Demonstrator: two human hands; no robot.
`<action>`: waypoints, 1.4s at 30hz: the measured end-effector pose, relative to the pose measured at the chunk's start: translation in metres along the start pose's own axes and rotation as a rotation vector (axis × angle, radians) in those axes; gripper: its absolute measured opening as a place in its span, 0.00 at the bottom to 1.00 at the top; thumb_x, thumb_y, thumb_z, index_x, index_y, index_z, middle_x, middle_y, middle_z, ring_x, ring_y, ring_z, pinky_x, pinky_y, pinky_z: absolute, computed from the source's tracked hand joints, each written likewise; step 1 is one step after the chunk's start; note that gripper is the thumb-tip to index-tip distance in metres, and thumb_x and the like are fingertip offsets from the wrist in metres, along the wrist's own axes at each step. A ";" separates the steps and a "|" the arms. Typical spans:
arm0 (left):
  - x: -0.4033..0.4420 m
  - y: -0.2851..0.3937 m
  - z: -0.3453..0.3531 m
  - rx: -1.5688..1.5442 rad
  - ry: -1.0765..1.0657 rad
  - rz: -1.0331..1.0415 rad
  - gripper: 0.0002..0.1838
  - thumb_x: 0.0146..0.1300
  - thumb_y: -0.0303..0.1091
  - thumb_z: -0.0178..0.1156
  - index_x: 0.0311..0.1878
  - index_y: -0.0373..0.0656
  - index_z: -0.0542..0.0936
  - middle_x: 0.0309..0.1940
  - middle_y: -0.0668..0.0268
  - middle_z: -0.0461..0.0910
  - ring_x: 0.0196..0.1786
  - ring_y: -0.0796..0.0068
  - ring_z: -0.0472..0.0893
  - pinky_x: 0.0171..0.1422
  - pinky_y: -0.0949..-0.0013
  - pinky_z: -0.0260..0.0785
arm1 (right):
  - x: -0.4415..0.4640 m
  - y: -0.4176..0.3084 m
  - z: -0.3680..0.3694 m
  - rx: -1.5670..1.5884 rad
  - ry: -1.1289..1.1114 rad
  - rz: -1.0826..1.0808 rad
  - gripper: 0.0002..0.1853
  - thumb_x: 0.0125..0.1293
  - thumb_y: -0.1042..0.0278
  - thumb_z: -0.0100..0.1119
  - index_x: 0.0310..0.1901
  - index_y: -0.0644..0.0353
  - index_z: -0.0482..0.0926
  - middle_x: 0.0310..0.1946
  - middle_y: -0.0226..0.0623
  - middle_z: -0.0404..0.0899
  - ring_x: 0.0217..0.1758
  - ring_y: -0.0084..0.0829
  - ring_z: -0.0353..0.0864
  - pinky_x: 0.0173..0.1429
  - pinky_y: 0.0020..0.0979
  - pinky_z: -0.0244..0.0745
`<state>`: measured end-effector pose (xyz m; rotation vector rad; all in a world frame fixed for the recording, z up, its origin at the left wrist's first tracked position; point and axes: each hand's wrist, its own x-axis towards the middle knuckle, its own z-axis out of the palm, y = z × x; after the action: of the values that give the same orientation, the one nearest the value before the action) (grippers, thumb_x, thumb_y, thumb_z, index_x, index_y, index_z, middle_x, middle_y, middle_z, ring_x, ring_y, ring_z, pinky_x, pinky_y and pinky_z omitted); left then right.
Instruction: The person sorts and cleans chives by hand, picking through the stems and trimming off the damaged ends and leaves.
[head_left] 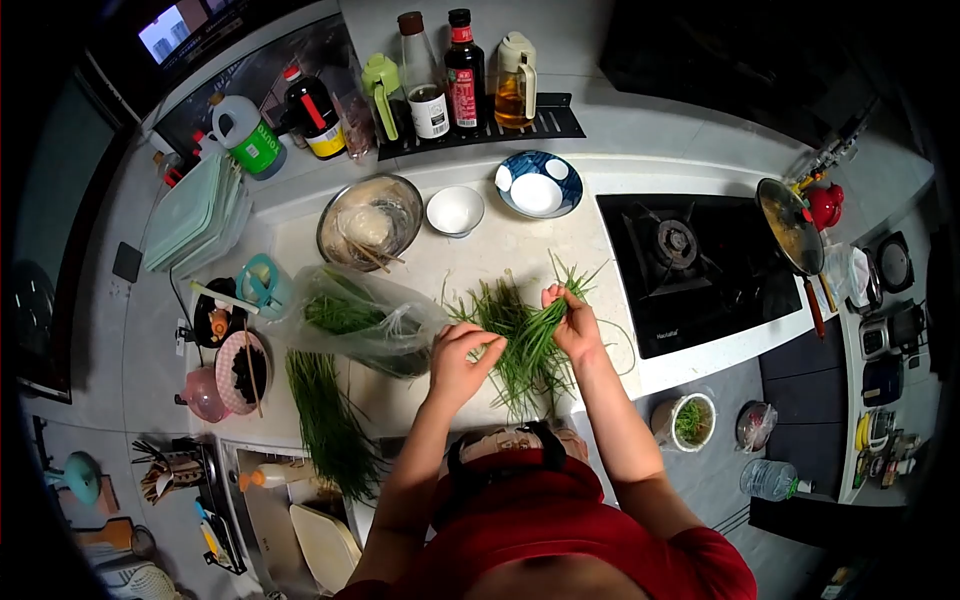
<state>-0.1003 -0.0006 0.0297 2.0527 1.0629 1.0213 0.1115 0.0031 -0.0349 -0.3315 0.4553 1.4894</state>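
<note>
In the head view my right hand (572, 325) is closed round a small bunch of garlic chives (541, 338), above a loose pile of the same greens (497, 302) on the counter. My left hand (463, 360) is just left of that pile, thumb and fingertips pinched together; what they hold, if anything, is too small to make out. Beside it lies a clear plastic bag (390, 325) with more chives inside. A long bundle of chives (325, 420) rests on the counter's front edge, next to the sink.
Behind the greens stand a metal bowl of dough (395, 196) with chopsticks, a white bowl (455, 211) and a blue-patterned bowl (572, 205). A gas stove (690, 285) is on the right. A bin (706, 439) with green scraps stands on the floor. The sink (262, 510) is front left.
</note>
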 end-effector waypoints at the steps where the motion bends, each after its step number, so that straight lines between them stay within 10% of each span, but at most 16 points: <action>1: 0.001 0.006 0.004 -0.025 -0.035 -0.001 0.06 0.47 0.32 0.65 0.29 0.42 0.81 0.26 0.66 0.76 0.32 0.68 0.74 0.37 0.68 0.65 | 0.000 0.002 0.000 0.008 0.000 0.013 0.08 0.67 0.70 0.39 0.36 0.66 0.68 0.30 0.38 0.72 0.38 0.33 0.74 0.54 0.40 0.72; 14: 0.001 -0.001 0.000 -0.581 -0.050 -0.294 0.04 0.53 0.25 0.58 0.31 0.35 0.79 0.27 0.65 0.78 0.28 0.79 0.75 0.32 0.78 0.65 | 0.024 -0.032 -0.031 0.085 -0.011 -0.076 0.05 0.63 0.79 0.40 0.31 0.67 0.67 0.21 0.35 0.68 0.27 0.27 0.72 0.52 0.36 0.74; 22: -0.004 -0.038 0.007 0.265 -0.019 -0.163 0.23 0.61 0.30 0.49 0.60 0.39 0.62 0.48 0.56 0.73 0.50 0.55 0.72 0.53 0.63 0.64 | 0.000 -0.027 0.008 0.284 -0.069 0.232 0.08 0.63 0.77 0.37 0.30 0.69 0.67 0.21 0.33 0.65 0.23 0.25 0.66 0.30 0.24 0.71; 26: 0.009 -0.021 0.026 -0.435 -0.189 -0.272 0.23 0.67 0.42 0.40 0.59 0.35 0.62 0.56 0.57 0.66 0.60 0.65 0.65 0.59 0.69 0.58 | -0.007 -0.006 0.016 0.197 -0.211 0.377 0.07 0.64 0.75 0.36 0.32 0.66 0.66 0.16 0.26 0.58 0.14 0.19 0.55 0.18 0.18 0.55; 32: 0.014 -0.032 0.051 -1.214 -0.839 -0.668 0.40 0.63 0.62 0.27 0.55 0.31 0.65 0.43 0.57 0.75 0.48 0.70 0.73 0.57 0.69 0.61 | -0.014 0.012 0.035 -0.073 -0.335 0.248 0.11 0.67 0.62 0.39 0.32 0.59 0.67 0.14 0.24 0.56 0.11 0.18 0.50 0.14 0.19 0.48; 42: 0.020 -0.007 0.017 -1.311 -0.838 -0.688 0.32 0.67 0.52 0.32 0.55 0.28 0.64 0.49 0.53 0.72 0.51 0.63 0.73 0.59 0.63 0.62 | -0.011 -0.002 0.028 -0.127 -0.448 0.129 0.13 0.68 0.59 0.40 0.30 0.56 0.68 0.11 0.23 0.54 0.10 0.16 0.47 0.13 0.18 0.45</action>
<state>-0.0811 0.0176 0.0222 0.7332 0.3389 0.2214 0.1161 0.0068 -0.0051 -0.0613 0.0242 1.6650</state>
